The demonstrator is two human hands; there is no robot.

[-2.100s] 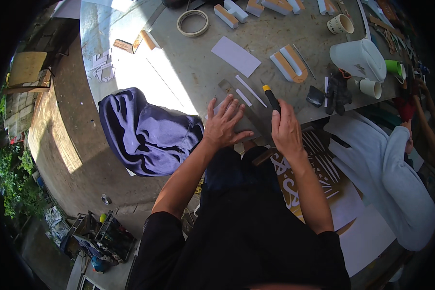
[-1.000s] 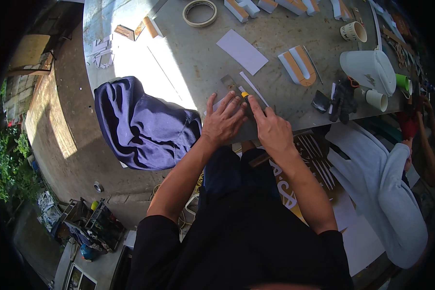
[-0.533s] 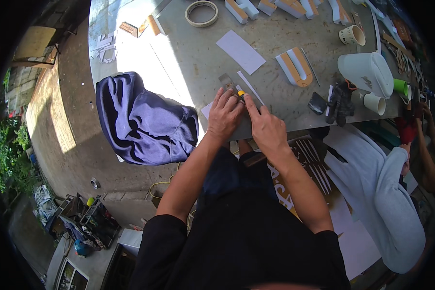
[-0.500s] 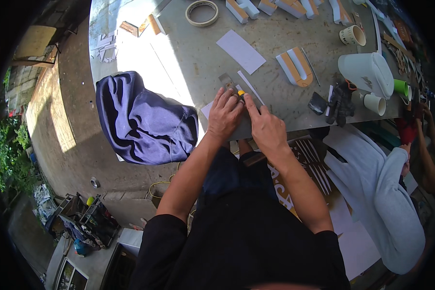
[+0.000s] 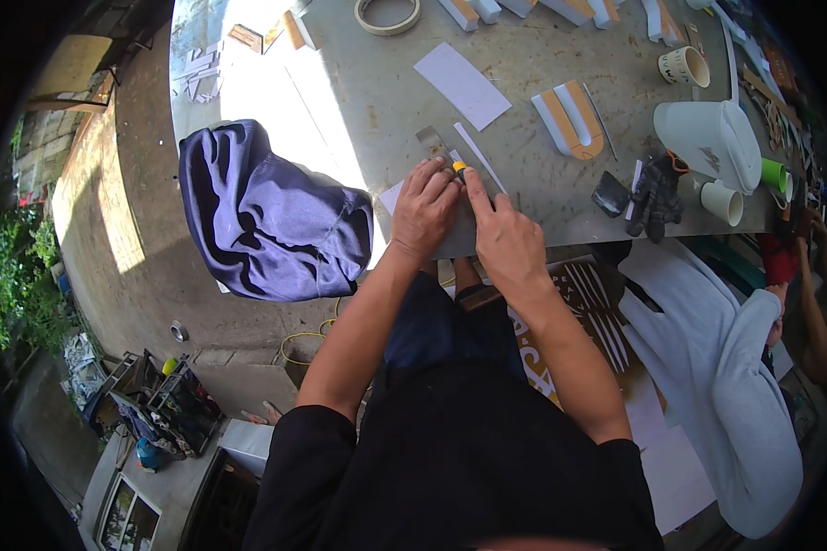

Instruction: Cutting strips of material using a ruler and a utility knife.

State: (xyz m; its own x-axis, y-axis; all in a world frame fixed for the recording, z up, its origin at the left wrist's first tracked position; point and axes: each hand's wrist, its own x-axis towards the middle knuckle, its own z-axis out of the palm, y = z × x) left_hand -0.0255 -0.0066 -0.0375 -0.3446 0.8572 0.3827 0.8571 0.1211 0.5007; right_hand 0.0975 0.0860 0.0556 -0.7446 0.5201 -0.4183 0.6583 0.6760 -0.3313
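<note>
My left hand point(image 5: 424, 207) bends its fingers over a flat metal strip point(image 5: 431, 140), pressing it onto a white sheet point(image 5: 390, 197) at the table's near edge. Just to the right, my right hand point(image 5: 505, 234) is closed around a yellow-and-black cutting knife point(image 5: 459, 169), with the index finger stretched along it. The knife touches or nearly touches the fingertips of my left hand; its blade is hidden. Beyond the knife lies a narrow white strip point(image 5: 480, 156). Farther off rests a white rectangular sheet point(image 5: 462, 87).
A purple cloth garment point(image 5: 280, 216) lies left of my hands. To the right are a U-shaped block point(image 5: 568, 119), a thin rod point(image 5: 600, 119), dark gloves point(image 5: 656, 197), a white bucket point(image 5: 703, 138) and cups point(image 5: 721, 204). A tape roll point(image 5: 388, 28) lies far back. Another person's arm point(image 5: 816, 312) shows at right.
The view has turned slightly, so the table and its objects appear a little shifted. Both hands stay at nearly the same spot, still holding the knife and the metal strip.
</note>
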